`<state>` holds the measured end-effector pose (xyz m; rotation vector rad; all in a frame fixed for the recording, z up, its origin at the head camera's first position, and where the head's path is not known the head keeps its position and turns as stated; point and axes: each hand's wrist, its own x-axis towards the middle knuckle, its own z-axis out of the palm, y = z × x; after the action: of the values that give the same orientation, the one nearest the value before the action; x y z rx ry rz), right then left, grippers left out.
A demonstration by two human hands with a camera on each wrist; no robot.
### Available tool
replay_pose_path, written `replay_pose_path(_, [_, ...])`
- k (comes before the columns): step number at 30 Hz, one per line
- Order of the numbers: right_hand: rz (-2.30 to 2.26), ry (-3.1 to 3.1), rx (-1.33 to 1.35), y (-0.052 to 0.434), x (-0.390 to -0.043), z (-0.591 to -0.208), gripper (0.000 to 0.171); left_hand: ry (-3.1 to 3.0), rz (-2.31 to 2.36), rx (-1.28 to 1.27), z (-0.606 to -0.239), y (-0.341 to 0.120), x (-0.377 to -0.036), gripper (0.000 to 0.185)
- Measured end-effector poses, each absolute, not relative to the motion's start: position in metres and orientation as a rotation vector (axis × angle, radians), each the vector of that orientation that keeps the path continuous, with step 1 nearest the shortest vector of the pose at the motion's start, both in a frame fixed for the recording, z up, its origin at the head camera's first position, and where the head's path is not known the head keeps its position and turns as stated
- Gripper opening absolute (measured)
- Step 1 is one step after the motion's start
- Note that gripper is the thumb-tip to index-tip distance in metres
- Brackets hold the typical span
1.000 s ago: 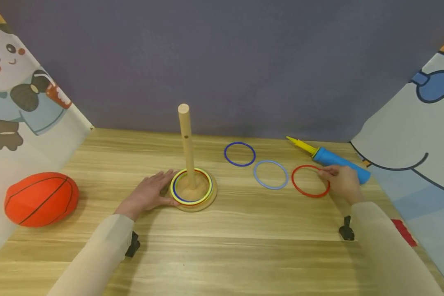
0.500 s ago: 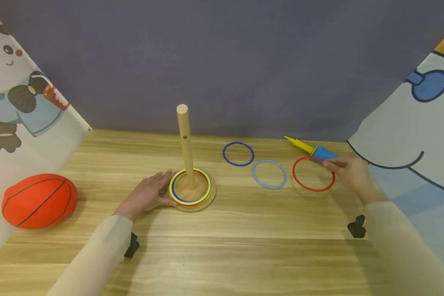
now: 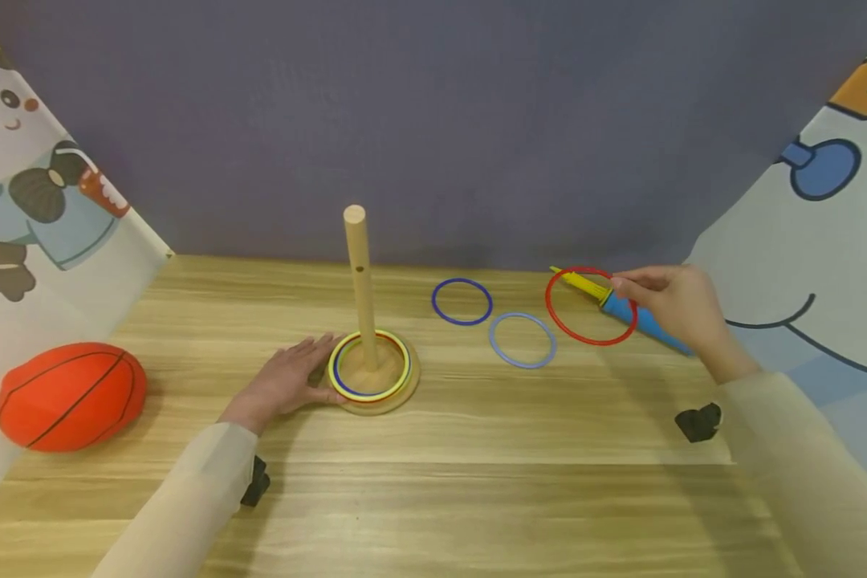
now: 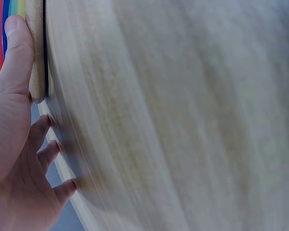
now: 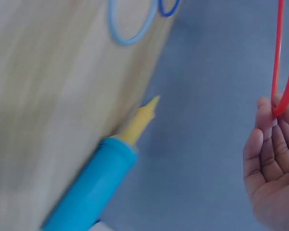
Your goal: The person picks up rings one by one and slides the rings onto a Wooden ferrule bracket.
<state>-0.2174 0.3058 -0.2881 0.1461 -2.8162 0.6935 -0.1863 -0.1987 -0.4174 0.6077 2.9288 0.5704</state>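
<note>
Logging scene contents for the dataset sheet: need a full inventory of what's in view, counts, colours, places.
Post stand: 1, pale wood, left of centre
Stacked rings: several, exact count unclear; yellow, blue, red showing; around the post
Dark blue ring: 1, dark blue, flat, right of stand
Light blue ring: 1, light blue, flat, beside dark blue ring
Red ring: 1, red, in right hand
Pump: 1, blue and yellow, back right
Ball: 1, orange-red, black lines, far left
Table: 1, wood-grain, underneath
Back panel: 1, grey, behind table
Cartoon panels: 2, multicoloured, either side
Sleeves: 2, cream, forearms
Left hand: 1, at stand base
Right hand: 1, pinching red ring
</note>
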Motion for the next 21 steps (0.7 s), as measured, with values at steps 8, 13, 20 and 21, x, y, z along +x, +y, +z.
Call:
replay_pose_path(8, [0.895,-2.728,0.258,0.265,-0.213,-0.244,0.036,2.923,0.602,0.608,-0.417,-0.199,-0.186,0.101])
replay_pose_path(13, [0.986,-2.697,0.312,0.238,-0.211,-0.217,0.032,2.929,0.593,0.615,-0.416,-0.199,-0.185,0.101])
replay_pose_path(20, [1.086,-2.667,0.361,0.203,-0.216,-0.187,0.03,2.926,0.578,0.604,-0.416,-0.199,-0.186,0.101])
replay_pose_path(21, [1.1,-2.658,0.374,0.197,-0.217,-0.183,0.03,2.925,0.578,0.601,-0.416,-0.199,-0.186,0.101])
